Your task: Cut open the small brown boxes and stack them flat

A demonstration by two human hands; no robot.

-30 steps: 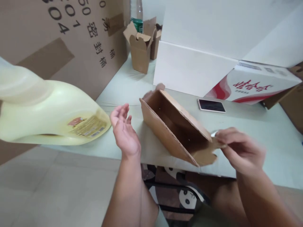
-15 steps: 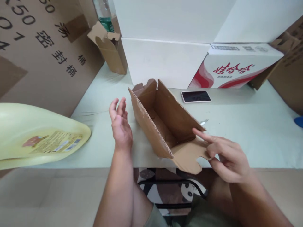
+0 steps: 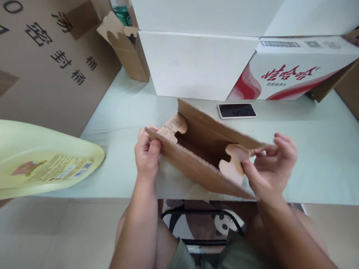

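A small brown corrugated cardboard box (image 3: 196, 164) lies open on the pale green table (image 3: 308, 157), its opening facing up and away from me. My left hand (image 3: 146, 154) pinches its left end, thumb on the near wall beside a rounded end flap. My right hand (image 3: 269, 166) grips the right end, thumb pressing the other rounded flap (image 3: 234, 160) inward. Both hands are closed on the box.
A pale yellow detergent bottle (image 3: 42, 164) lies at the left. A large brown carton (image 3: 50, 63) with printed characters stands behind it. White boxes (image 3: 196, 63), a red-and-white carton (image 3: 286, 74), a phone (image 3: 237, 110) and a small open cardboard box (image 3: 129, 48) sit further back.
My left hand went from open and beside the box to gripping its left end. The box turned crosswise, and my right hand folded the right flap up and inward.
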